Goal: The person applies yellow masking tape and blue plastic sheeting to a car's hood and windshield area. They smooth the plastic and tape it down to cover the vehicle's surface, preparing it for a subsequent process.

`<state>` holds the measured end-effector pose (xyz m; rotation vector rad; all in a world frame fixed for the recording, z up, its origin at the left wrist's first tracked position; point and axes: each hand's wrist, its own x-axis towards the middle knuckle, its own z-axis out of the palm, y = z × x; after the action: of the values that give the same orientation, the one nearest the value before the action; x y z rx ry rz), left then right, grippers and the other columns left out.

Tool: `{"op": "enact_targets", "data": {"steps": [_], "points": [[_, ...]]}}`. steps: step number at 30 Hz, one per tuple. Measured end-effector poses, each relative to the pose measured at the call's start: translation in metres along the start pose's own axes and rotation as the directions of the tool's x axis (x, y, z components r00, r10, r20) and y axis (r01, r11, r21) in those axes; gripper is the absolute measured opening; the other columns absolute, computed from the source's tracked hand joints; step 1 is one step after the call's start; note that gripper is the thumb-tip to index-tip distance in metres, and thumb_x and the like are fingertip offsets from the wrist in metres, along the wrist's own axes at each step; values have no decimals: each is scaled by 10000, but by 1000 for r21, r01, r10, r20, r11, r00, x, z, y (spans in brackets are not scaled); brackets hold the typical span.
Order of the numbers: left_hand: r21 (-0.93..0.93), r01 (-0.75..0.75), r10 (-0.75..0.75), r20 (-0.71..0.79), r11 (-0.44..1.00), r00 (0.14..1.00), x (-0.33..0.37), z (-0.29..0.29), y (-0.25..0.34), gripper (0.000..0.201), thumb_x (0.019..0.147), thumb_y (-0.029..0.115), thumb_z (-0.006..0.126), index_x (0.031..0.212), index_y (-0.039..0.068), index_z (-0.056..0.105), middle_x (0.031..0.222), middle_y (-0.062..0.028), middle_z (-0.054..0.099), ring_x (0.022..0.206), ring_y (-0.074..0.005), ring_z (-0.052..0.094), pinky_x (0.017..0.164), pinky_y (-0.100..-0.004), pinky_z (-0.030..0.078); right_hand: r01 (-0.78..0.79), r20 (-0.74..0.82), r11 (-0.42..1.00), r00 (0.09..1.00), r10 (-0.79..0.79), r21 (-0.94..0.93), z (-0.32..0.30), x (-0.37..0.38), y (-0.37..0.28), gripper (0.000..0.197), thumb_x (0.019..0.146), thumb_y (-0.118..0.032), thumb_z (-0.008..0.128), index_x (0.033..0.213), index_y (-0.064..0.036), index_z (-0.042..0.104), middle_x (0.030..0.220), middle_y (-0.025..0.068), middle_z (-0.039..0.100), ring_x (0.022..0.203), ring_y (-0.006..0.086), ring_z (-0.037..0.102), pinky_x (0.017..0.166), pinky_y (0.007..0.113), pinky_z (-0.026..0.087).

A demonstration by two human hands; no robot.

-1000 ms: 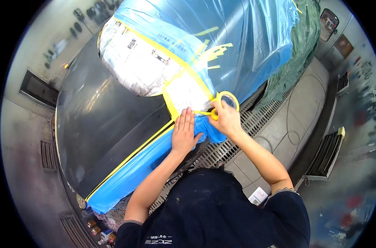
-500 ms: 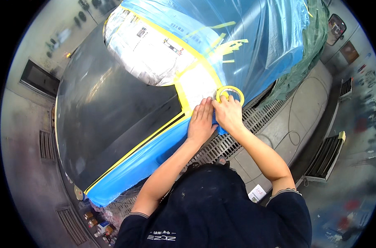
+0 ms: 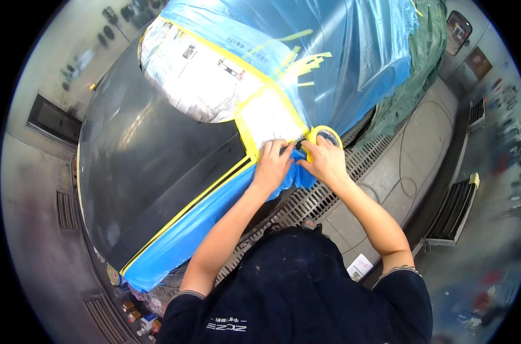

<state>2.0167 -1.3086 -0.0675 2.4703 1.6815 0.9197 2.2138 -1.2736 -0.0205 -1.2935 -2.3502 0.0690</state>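
Observation:
A roll of yellow masking tape [image 3: 336, 133] is in my right hand [image 3: 327, 163], its fingers closed around the near side of the ring. My left hand [image 3: 272, 167] is beside it, fingers bent, with the thumb and fingertips pinched at a strip of yellow tape by the lower edge of the white masking paper [image 3: 267, 119]. Exactly how far that strip runs under the fingers is hidden. Just below both hands, blue plastic film [image 3: 297, 176] hangs bunched. To the left lies a dark car panel [image 3: 168, 166], bordered by yellow tape.
Blue film [image 3: 352, 74] covers the car's far side, with loose yellow tape strips [image 3: 306, 64] stuck on it. Green sheeting [image 3: 406, 94] hangs at its right. Below runs a floor grate [image 3: 312, 200]. A hose [image 3: 408, 186] lies on the right. Bottles [image 3: 146, 324] stand at lower left.
My left hand has gone from lying flat on the paper to bent, pinching fingers. The tape roll has tilted and shifted slightly right and down with my right hand. More bunched blue film shows below.

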Motion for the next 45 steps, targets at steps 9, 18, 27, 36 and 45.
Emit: {"op": "enact_targets", "data": {"steps": [9,18,27,36,45], "points": [[-262,2,-42,-146,965,988,21,10,-10,83,835,96,772,909,60,777,866,-80,705,902,-304,651,851,-430,481,34,-15,998,999,-35,-49,15,4,3,171,735,-214,769,870,-108,763,991,147,622,972,332,648,745,450,558],[-130,243,-256,-97,961,962,32,24,6,60,801,82,700,742,79,691,844,-130,698,929,-364,645,873,-482,468,10,1,980,1000,-10,-199,26,-1,-28,103,753,-149,693,738,-82,769,974,131,633,970,322,624,766,452,516],[-124,247,-263,-129,961,956,30,24,12,68,838,91,685,781,68,713,863,-113,689,959,-334,613,897,-460,435,-33,-46,996,998,29,-82,25,-5,-33,115,760,-129,685,739,-55,769,966,135,629,955,333,626,753,458,512],[-158,200,-240,-292,967,926,22,33,14,28,838,87,714,812,79,710,858,-87,676,902,-318,599,843,-445,426,31,-80,999,996,-30,10,15,-6,-28,87,757,-128,695,750,-74,762,930,104,598,921,314,612,727,442,506],[-129,216,-247,-324,968,913,24,32,21,24,818,71,731,838,79,719,853,-79,679,884,-311,608,816,-430,427,97,-4,992,995,-97,79,1,-14,-23,82,747,-125,706,788,-82,761,928,103,565,911,313,591,732,437,500]]}}
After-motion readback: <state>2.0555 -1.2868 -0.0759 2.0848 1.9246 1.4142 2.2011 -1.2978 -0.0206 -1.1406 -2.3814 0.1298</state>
